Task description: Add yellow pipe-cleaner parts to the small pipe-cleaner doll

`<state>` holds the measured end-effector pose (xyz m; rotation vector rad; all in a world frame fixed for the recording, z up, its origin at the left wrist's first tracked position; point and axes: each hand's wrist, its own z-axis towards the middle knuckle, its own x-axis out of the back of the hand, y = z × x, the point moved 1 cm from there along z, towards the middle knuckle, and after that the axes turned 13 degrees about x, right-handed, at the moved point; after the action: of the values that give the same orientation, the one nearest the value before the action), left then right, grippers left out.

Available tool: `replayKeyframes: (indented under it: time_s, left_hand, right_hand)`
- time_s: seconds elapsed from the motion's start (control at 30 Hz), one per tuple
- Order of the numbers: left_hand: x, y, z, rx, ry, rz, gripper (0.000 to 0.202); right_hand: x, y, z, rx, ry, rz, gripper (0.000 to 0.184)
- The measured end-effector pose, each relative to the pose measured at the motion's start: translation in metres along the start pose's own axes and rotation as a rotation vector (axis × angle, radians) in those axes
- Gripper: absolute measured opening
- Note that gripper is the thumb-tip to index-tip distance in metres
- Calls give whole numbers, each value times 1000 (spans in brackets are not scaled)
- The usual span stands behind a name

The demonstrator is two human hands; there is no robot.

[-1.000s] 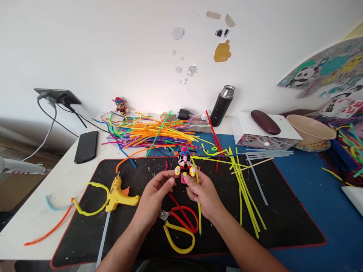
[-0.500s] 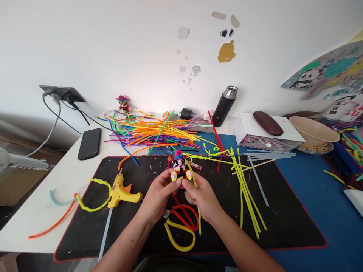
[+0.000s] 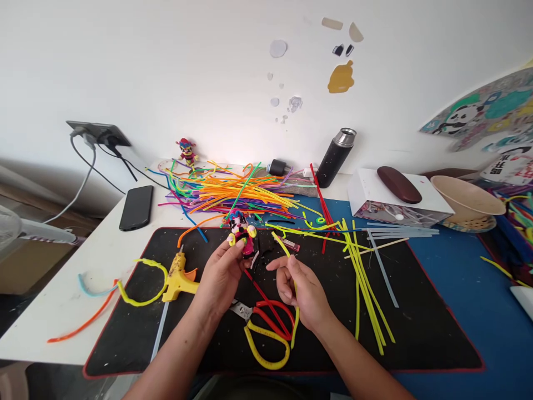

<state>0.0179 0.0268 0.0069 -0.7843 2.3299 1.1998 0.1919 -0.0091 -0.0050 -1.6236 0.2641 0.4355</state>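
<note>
My left hand point(image 3: 220, 275) is closed around a small pipe-cleaner figure point(image 3: 240, 236) with a black-and-white face, a blue and pink top and yellow hands, held upright over the black mat point(image 3: 416, 328). My right hand point(image 3: 300, 287) sits just to the right, apart from the figure, pinching a yellow pipe cleaner point(image 3: 291, 272) that curves up past the fingers and hangs down below the palm. Red and yellow handled scissors point(image 3: 266, 330) lie on the mat under both hands.
A yellow glue gun point(image 3: 179, 278) lies left on the mat. A heap of coloured pipe cleaners point(image 3: 233, 194) fills the back, with yellow ones point(image 3: 366, 283) on the right. A phone point(image 3: 136, 206), a black flask point(image 3: 334, 157), a white box point(image 3: 395, 203) and a bowl point(image 3: 466, 200) stand around.
Both hands held the figure together before. Now my left hand alone has carried it left, and my right hand has come away holding the yellow pipe cleaner.
</note>
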Motion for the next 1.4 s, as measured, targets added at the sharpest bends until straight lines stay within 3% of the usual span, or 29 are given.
replayKeyframes:
  time_s: [0.27, 0.53, 1.03, 1.4]
  left_hand:
    - [-1, 2, -2, -44, -11, 30, 34]
    - [0, 3, -5, -38, -20, 21, 35]
    - [-1, 1, -7, -71, -20, 21, 33]
    - [1, -3, -3, -107, -9, 72, 33]
  right_hand:
    - [-10, -6, -9, 0, -180, -219, 61]
    - [-12, -1, -9, -73, -182, -213, 60]
    - [-11, 2, -7, 8, -39, -267, 50]
    - [-15, 1, -10, 3, -76, -377, 56]
